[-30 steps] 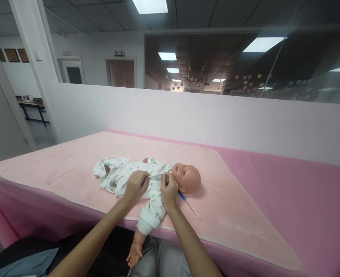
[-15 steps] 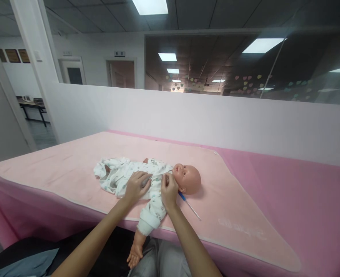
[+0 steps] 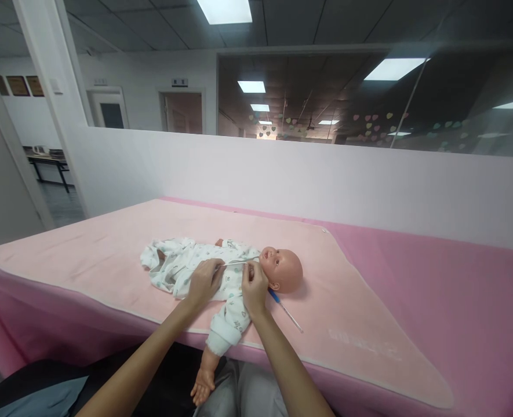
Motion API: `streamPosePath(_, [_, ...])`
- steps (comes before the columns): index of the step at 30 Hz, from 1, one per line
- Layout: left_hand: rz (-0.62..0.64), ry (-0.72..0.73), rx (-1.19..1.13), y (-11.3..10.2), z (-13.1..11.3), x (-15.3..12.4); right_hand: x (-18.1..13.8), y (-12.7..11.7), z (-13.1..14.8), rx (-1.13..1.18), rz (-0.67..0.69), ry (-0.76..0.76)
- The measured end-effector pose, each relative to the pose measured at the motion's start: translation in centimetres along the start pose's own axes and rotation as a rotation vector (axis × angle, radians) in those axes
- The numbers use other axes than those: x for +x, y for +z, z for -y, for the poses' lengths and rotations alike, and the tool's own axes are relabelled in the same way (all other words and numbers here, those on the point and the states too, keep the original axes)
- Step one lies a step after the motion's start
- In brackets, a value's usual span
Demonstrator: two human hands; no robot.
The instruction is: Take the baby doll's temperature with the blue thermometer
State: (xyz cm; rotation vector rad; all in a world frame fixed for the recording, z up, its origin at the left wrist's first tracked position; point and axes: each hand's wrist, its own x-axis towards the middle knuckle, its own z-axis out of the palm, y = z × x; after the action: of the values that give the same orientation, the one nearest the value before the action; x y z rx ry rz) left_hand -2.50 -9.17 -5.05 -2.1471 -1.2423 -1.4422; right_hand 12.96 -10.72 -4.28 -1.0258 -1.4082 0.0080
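Observation:
A baby doll [image 3: 282, 269] lies on its back on a pale pink mat [image 3: 108, 255], head to the right. It wears a white printed romper [image 3: 175, 263]. My left hand [image 3: 204, 281] rests on the doll's chest, fingers pinching the romper's front edge. My right hand [image 3: 254, 286] is closed in a pinch on the romper's collar, just below the doll's chin. One doll arm [image 3: 206, 370] hangs over the table's near edge. A thin thermometer with a blue end [image 3: 284, 308] lies on the mat beside the doll's head, right of my right wrist.
The mat covers a table draped in darker pink cloth [image 3: 456, 289]. A low white partition [image 3: 282, 174] with dark glass above runs behind the table. A corridor with a black table [image 3: 50, 165] opens at the far left.
My left hand's fingers have shifted slightly on the doll's chest and gathered the romper's edge. My right hand and the doll have stayed put.

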Motion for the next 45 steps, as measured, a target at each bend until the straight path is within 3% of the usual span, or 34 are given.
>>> streamPosePath(10, [0.128, 0.044, -0.025, -0.5, -0.5, 0.2, 0.0, 0.0, 0.0, -0.008, 0.005, -0.001])
streamPosePath(33, [0.141, -0.036, -0.128, -0.5, 0.3, 0.0, -0.1, 0.1, -0.1, -0.022, 0.012, -0.016])
streamPosePath(45, [0.375, -0.058, -0.239, -1.9, 1.0, 2.2, -0.2, 0.3, -0.1, -0.026, 0.019, -0.011])
